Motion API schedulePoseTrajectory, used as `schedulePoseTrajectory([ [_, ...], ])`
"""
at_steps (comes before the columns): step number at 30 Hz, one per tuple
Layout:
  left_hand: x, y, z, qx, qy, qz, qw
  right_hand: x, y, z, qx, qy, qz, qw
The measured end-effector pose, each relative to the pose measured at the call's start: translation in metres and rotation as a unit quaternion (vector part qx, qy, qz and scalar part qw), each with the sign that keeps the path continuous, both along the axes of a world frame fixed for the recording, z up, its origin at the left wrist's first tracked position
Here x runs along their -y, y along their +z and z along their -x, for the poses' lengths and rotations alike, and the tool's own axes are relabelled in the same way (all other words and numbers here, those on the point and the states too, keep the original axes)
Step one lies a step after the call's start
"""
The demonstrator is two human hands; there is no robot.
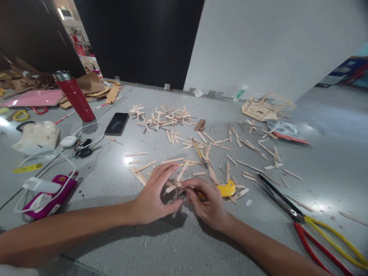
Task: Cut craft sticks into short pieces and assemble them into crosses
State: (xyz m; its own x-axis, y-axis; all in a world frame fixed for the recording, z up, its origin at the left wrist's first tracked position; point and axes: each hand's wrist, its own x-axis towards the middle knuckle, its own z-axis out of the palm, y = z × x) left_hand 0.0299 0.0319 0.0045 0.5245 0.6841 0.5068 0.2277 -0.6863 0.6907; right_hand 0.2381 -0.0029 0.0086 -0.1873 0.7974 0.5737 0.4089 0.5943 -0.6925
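In front of me, my right hand [207,201] pinches a wooden craft stick piece [178,185] between thumb and fingers. A second, thin stick stands crosswise against it, so the two look like a small cross. My left hand [156,191] is curved around the left side of this cross, thumb and fingers apart, with no firm hold visible. Beside and partly behind my right hand lies a yellow-handled tool [227,189], whose rest is hidden. Just beyond my hands, loose sticks [172,160] and a yellow utility knife [199,152] lie on the grey surface.
Long shears [297,216] with red and yellow handles lie at right. Joined stick pieces [168,118] and a stick frame [267,108] stand farther back. At left are a phone [117,124], red bottle [75,96], keys [84,148], purple power bank [51,195] and white cable.
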Motion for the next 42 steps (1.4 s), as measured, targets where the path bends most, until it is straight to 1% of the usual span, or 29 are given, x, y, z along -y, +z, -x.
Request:
schedulePoseTrajectory([
  [5,0.0,0.0,-0.002,0.001,-0.008,-0.021,1.0,0.0,0.002,0.001,0.009,-0.009,-0.005,1.0],
  [9,-0.001,0.0,-0.002,0.011,-0.012,-0.015,1.0,-0.001,0.0,0.0,0.012,-0.015,-0.012,1.0],
  [11,-0.001,0.0,-0.002,0.017,0.0,-0.011,1.0,-0.001,-0.001,0.0,0.01,-0.023,-0.014,1.0],
  [13,0.0,0.002,-0.001,0.027,0.029,-0.019,0.999,0.0,-0.003,0.0,0.006,-0.033,-0.014,0.999],
  [15,0.002,0.003,0.0,0.04,0.064,-0.049,0.996,0.0,-0.005,0.0,0.002,-0.04,-0.013,0.999],
  [17,0.003,0.004,0.0,0.052,0.092,-0.096,0.99,0.0,-0.006,0.001,-0.001,-0.044,-0.014,0.999],
  [19,0.005,0.004,0.0,0.06,0.101,-0.136,0.984,0.0,-0.006,0.001,-0.001,-0.044,-0.014,0.999],
  [21,0.006,0.003,0.0,0.063,0.098,-0.143,0.983,-0.001,-0.006,0.001,0.001,-0.041,-0.015,0.999],
  [24,0.006,0.0,-0.001,0.047,0.111,-0.12,0.985,-0.001,-0.005,0.001,0.003,-0.035,-0.019,0.999],
  [27,0.009,-0.006,-0.001,0.004,0.124,-0.098,0.987,0.0,-0.004,0.001,0.0,-0.033,-0.022,0.999],
  [31,0.013,-0.015,0.0,-0.026,0.11,-0.093,0.989,0.0,-0.002,0.001,0.0,-0.025,-0.022,0.999],
  [33,0.015,-0.017,-0.001,-0.015,0.108,-0.065,0.992,0.001,-0.002,0.001,0.002,-0.02,-0.018,1.0],
  [37,0.016,-0.018,-0.003,0.026,0.122,0.026,0.992,0.001,-0.005,0.001,-0.001,-0.023,-0.005,1.0],
  [42,0.017,-0.016,-0.007,0.099,0.117,0.061,0.986,0.001,-0.011,0.0,-0.016,-0.039,0.002,0.999],
])
